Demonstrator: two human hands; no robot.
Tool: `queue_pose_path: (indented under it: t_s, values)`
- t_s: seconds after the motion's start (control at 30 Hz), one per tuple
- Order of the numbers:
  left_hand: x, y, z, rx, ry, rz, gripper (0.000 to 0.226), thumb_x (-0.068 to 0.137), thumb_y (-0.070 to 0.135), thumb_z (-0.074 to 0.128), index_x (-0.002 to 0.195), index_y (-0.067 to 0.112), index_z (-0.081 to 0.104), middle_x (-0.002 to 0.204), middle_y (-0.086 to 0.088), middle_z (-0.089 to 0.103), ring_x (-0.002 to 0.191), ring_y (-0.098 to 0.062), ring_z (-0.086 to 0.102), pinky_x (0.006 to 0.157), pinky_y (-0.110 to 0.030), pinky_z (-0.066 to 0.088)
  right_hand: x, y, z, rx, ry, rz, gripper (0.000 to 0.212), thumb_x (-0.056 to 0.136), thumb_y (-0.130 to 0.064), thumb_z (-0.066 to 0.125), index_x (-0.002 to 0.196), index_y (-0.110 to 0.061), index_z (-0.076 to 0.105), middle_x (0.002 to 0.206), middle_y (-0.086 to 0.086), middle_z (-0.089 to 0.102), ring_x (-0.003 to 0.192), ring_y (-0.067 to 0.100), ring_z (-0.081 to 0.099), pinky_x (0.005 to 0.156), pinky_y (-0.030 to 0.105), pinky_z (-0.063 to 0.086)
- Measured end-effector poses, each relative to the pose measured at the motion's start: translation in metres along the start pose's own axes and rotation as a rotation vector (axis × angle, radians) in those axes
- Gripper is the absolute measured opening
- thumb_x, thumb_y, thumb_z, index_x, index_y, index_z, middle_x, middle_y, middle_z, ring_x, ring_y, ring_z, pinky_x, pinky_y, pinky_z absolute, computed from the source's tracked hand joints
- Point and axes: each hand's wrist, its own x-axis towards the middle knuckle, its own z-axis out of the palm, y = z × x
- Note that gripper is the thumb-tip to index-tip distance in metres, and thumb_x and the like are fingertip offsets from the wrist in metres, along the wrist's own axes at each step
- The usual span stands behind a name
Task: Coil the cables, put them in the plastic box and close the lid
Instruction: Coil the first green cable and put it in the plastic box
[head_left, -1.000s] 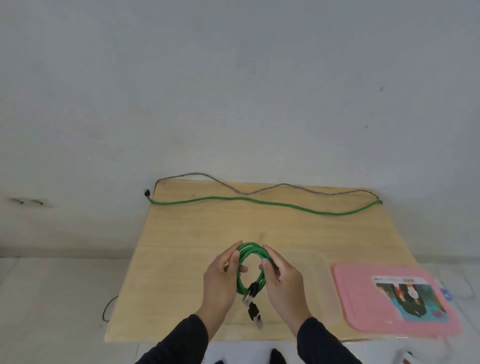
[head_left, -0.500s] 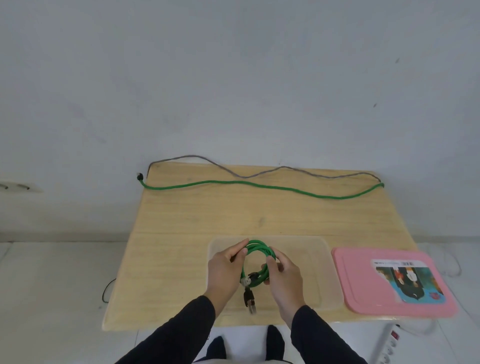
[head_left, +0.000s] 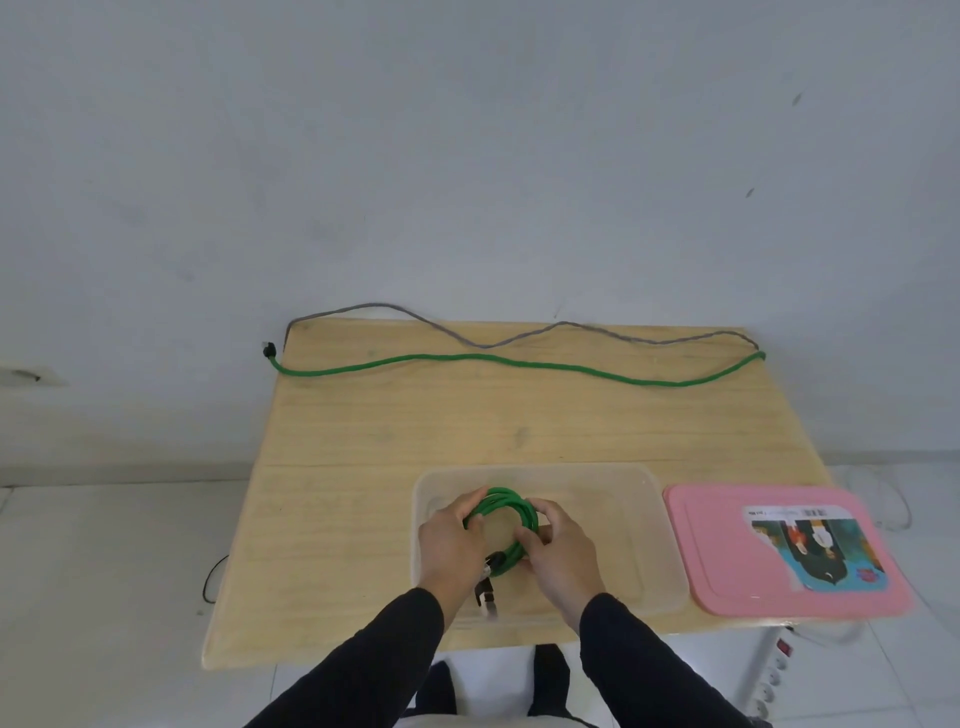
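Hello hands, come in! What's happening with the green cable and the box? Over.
Left hand and right hand both gripping green coil, inside clear box. Pink lid off, beside box. Long green cable and grey cable uncoiled. Nothing blocking.

The tabletop (head_left: 395, 447) is showing pale, matt wood grain. The box (head_left: 644, 530) is looking like cloudy translucent plastic, its pink lid (head_left: 727, 582) smooth, and the green cable (head_left: 511, 506) possibly braided.

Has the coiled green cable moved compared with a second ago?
Yes. The coiled green cable, held by the left hand and right hand, has come down into the clear plastic box.
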Motion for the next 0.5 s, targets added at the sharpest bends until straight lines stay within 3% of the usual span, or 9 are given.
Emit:
queue_pose_path:
  t_s: [0.13, 0.27, 0.33, 0.5]
  values:
    - [0.001, 0.000, -0.001, 0.065, -0.010, 0.033, 0.034, 0.095, 0.013, 0.043, 0.126, 0.023, 0.056, 0.117, -0.009, 0.066, 0.105, -0.032, 0.061, 0.093, -0.036, 0.049, 0.001, 0.000, -0.001, -0.289, 0.020, -0.138, 0.042, 0.090, -0.022, 0.057, 0.130, -0.016, 0.048, 0.111, 0.005, 0.060, 0.095, 0.014, 0.055, 0.075, 0.012, 0.039]
    - [0.000, 0.002, -0.002, 0.209, -0.027, 0.113, 0.036, 0.098, 0.016, 0.036, 0.131, 0.012, 0.049, 0.130, -0.007, 0.056, 0.118, -0.021, 0.052, 0.095, -0.019, 0.036, -0.005, -0.001, 0.002, -0.569, 0.016, -0.298, 0.049, 0.096, -0.025, 0.042, 0.141, -0.010, 0.029, 0.135, 0.007, 0.042, 0.123, 0.019, 0.040, 0.096, 0.023, 0.037]
    - [-0.001, 0.003, -0.003, 0.300, -0.054, 0.170, 0.036, 0.098, 0.017, 0.033, 0.131, 0.009, 0.046, 0.132, -0.006, 0.052, 0.120, -0.020, 0.048, 0.096, -0.018, 0.032, -0.009, -0.002, 0.004, -0.668, 0.016, -0.369, 0.049, 0.097, -0.025, 0.037, 0.142, -0.009, 0.025, 0.142, 0.005, 0.036, 0.130, 0.017, 0.033, 0.102, 0.025, 0.034]
    - [-0.009, 0.006, -0.003, 0.593, -0.092, 0.273, 0.041, 0.096, 0.014, 0.039, 0.135, 0.005, 0.037, 0.140, -0.015, 0.042, 0.128, -0.028, 0.040, 0.105, -0.036, 0.035, -0.014, -0.005, 0.004, -0.730, 0.021, -0.510, 0.045, 0.097, -0.022, 0.032, 0.139, -0.007, 0.029, 0.144, 0.005, 0.035, 0.132, 0.015, 0.031, 0.106, 0.019, 0.025]
